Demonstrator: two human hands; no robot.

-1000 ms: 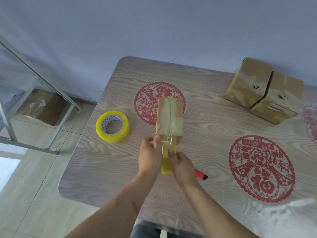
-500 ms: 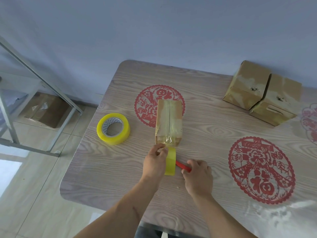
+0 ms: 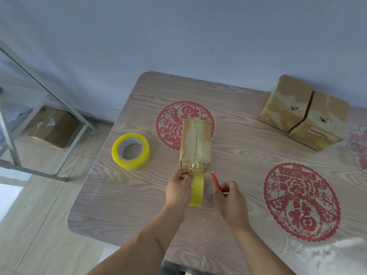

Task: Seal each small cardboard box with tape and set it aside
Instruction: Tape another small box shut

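A small cardboard box lies at the table's middle, with clear tape along its top seam and down its near end. My left hand grips a yellow tape roll held on edge just in front of the box, with tape running from it to the box's near end. My right hand grips a red cutter, its tip pointing up toward the box's near right corner.
A second yellow tape roll lies flat to the left of the box. Two taped boxes stand at the table's far right. Red paper-cut decorations lie on the wooden table. A metal rack and a carton stand on the floor at left.
My right hand left the tape, picked up the red cutter from the table and raised its tip toward the box's near end. My left hand kept hold of the tape roll.
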